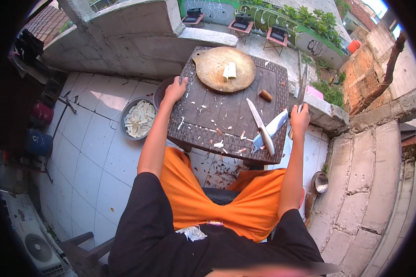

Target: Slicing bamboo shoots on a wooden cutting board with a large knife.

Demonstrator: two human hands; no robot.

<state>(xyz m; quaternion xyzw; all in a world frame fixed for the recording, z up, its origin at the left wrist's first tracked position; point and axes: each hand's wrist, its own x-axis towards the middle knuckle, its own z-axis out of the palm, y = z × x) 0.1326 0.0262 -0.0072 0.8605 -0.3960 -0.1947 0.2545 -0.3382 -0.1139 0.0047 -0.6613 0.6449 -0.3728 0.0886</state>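
My right hand (300,119) grips the handle of a large knife (303,83), its blade pointing up and away beside the table's right edge. My left hand (175,90) is at the left edge of the dark woven table (222,110), against a dark brown bowl (160,94); whether it grips either is unclear. On a round wooden chopping board (225,78) lie two pale peeled pieces (231,70). A brown unpeeled root piece (265,95) rests nearby. A second knife (259,120) lies across a blue-and-white wrapper or cloth (274,125).
A grey basin (138,118) of pale cut pieces stands on the tiled floor to the left. Peel scraps (222,173) litter the floor under the table. A metal bowl (319,182) sits by the right block wall (360,166). A low concrete wall (124,52) runs behind.
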